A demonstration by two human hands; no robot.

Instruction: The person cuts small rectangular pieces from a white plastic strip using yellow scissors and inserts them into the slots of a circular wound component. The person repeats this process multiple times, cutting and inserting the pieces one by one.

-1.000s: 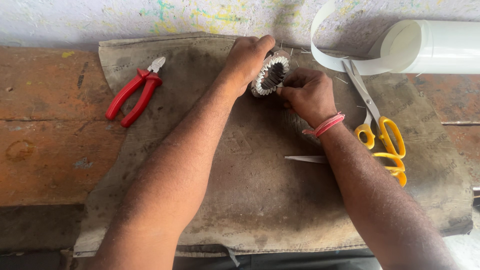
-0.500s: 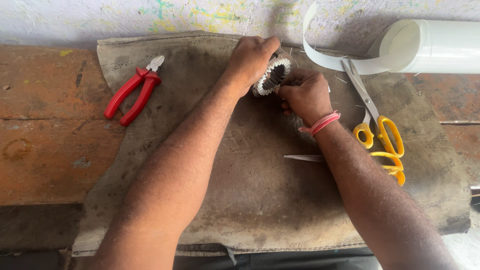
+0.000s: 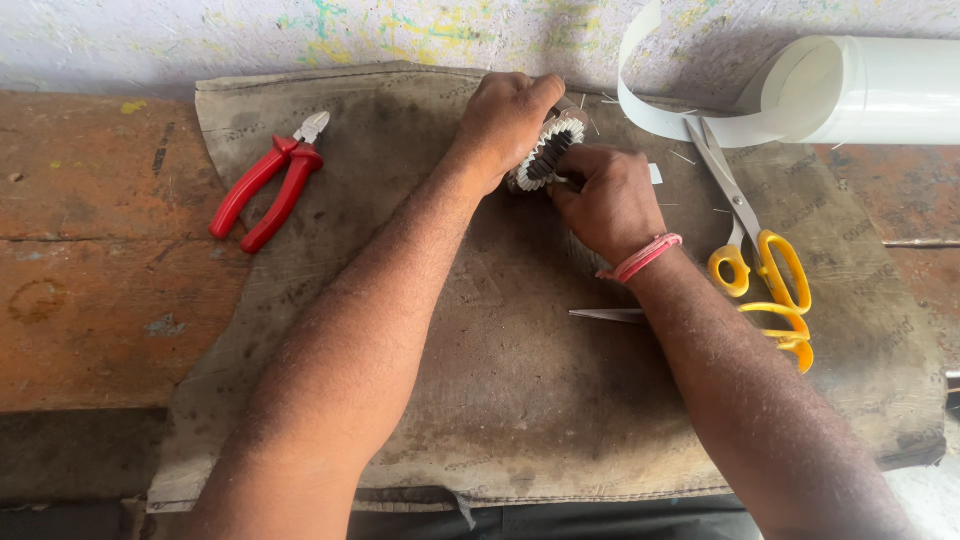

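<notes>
- Head view, from the left: red pliers (image 3: pixel 268 180) lie on the far left part of the brown cloth (image 3: pixel 500 400), well apart from both hands.
- Left hand (image 3: pixel 503 120) is clenched over the top and left side of the toothed metal ring (image 3: pixel 548 152), at the far middle of the cloth.
- That ring stands tilted on edge, its open face turned right and nearward, toward the other hand.
- Right hand (image 3: pixel 608 200) touches the ring from the near right, fingers curled at its slots; whether it pinches anything I cannot tell.
- Both hands are on the ring, neither nearer.
- Yellow scissors (image 3: pixel 765 270) lie further right, blades pointing far-left toward the white roll (image 3: pixel 870 90).
</notes>
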